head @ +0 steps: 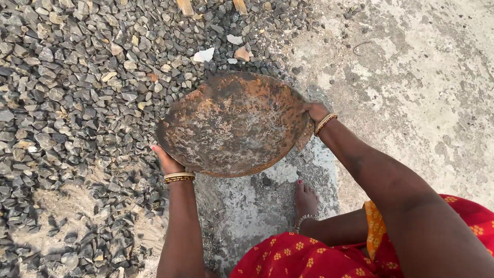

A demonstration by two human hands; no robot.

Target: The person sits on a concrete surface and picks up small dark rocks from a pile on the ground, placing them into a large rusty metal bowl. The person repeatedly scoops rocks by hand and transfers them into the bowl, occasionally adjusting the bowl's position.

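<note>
Red cloth w/ yellow flower print [309, 257] sat closest to cam, rusty pan [234, 123] held out past it in both hands.

Left hand [167, 160] was clamped on pan's near-left rim, fingers curled under edge; right hand [315, 110] gripped far-right rim, thumb side on metal. Gold bangles [179, 177] ringed left wrist, another set on right. Pan was round, shallow, orange-brown w/ rust, tilted toward cam, inside bare. It hung just above edge of gravel pile [72, 103], grey crushed stone covering left side. Pale concrete ground [411, 77] spread at right. Bare foot [306, 198] w/ anklet stood on concrete below pan. Few white stone chips [204, 54] lay beyond pan's far rim.
</note>
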